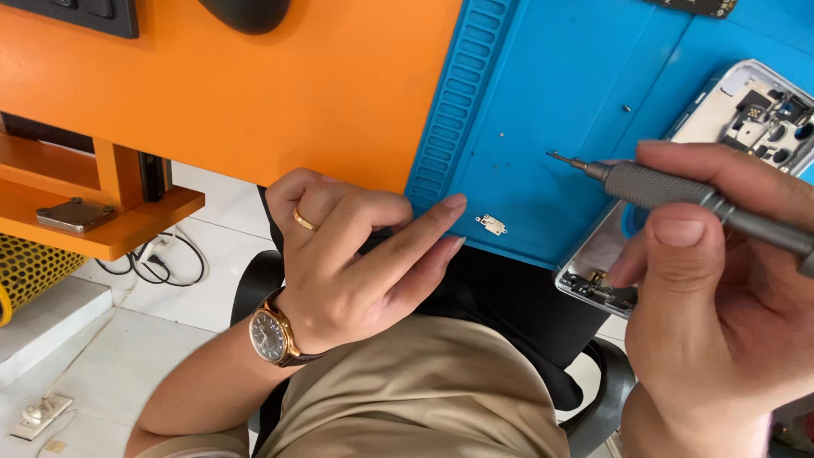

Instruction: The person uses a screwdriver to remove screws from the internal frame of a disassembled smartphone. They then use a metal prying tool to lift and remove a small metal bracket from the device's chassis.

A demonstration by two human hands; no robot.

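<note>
Close in, the right hand pinches a slim screwdriver, tip left over the blue mat. Its knurled collar likely grips best; the tip looks fragile. The left hand, loosely spread, rests fingertips beside a tiny bracket. An opened phone lies far right.

An orange workbench filled the upper view, with an orange shelf jutting below it. Beneath lay a white tiled floor, black cables, a white power strip and a yellow mesh basket, all daylit.
</note>
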